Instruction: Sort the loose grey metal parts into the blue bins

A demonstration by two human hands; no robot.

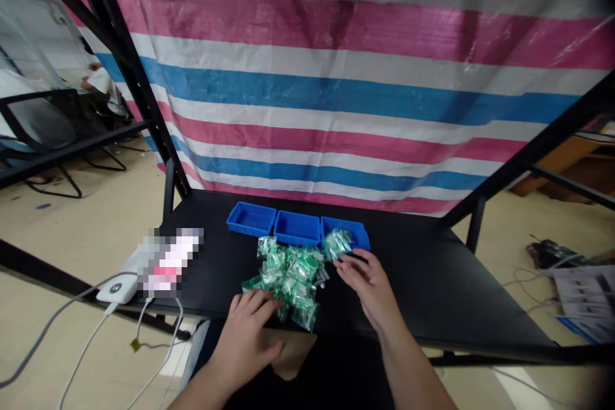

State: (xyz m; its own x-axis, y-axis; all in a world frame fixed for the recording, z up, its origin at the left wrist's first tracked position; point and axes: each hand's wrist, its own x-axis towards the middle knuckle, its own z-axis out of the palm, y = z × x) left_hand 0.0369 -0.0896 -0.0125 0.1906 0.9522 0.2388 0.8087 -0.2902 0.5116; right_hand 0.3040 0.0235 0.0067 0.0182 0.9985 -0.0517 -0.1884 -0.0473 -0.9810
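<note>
A heap of small clear plastic packets [291, 278] with green and silvery contents lies on the black table. My left hand [250, 327] is at the near left side of the heap, fingertips on the packets, thumb held apart. At the heap's right, my right hand [368, 282] has its fingertips at the lower edge of a blurred plastic packet [337, 243], over the front of the right blue bin [360, 230]. What exactly is inside the packets is too small to tell. The middle blue bin [298, 229] and left blue bin [251, 218] stand beside it in a row.
A phone [173, 262], blurred out, and a white power bank [118, 288] with cables are at the table's left. Black frame posts [120, 57] flank the table [432, 288]. Behind hangs a striped plastic sheet [327, 96]. Another person [98, 80] sits far left.
</note>
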